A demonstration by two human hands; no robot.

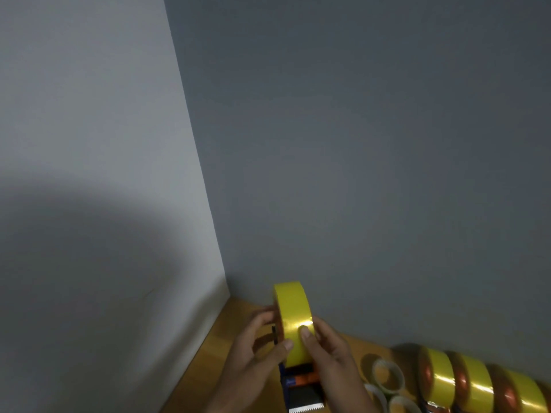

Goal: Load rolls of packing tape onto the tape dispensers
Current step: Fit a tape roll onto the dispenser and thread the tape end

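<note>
A yellow roll of packing tape stands upright on a blue and orange tape dispenser, whose serrated blade points toward me at the bottom edge. My left hand grips the roll's left side, thumb on its yellow face. My right hand holds the right side, thumb pressed on the tape surface. Most of the dispenser's body is hidden behind the roll and my hands.
Three yellow tape rolls lie in a row on the wooden table at the lower right. Empty cardboard tape cores sit between them and my right hand. Grey walls meet in a corner close behind the table.
</note>
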